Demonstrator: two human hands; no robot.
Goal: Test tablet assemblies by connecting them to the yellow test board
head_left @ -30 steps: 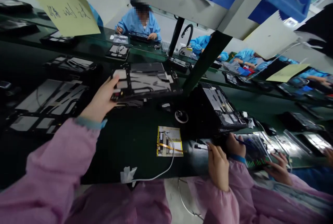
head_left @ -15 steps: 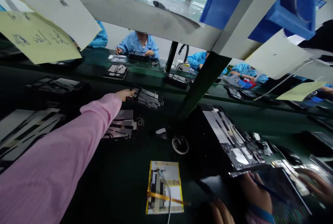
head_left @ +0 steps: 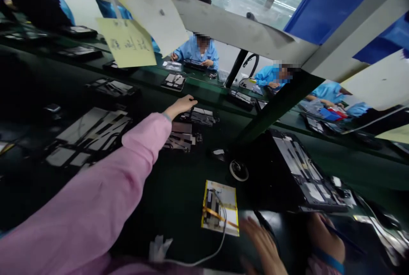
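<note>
My left hand (head_left: 182,105), at the end of a pink sleeve, is stretched far across the bench. Its fingers are drawn together just above the far edge of an opened tablet (head_left: 202,116), and no object shows in them. A second opened tablet (head_left: 180,136) lies nearer, partly behind the sleeve. My right hand (head_left: 262,243) is low in the view, blurred, with fingers extended and apart. Beside it lies a yellow-edged battery pack (head_left: 228,198) with an orange ribbon and a grey cable (head_left: 220,247).
A co-worker's hand (head_left: 327,238) with a blue wristband holds a pen at right. A stack of opened tablets (head_left: 297,168) stands beside a dark post (head_left: 277,104). A large opened tablet (head_left: 92,136) lies left. Paper notes (head_left: 129,44) hang from the overhead beam (head_left: 230,23).
My left hand has come off the small opened tablet, which it held by its edge. My right hand has moved further into view beside the battery pack. The view has swung left.
</note>
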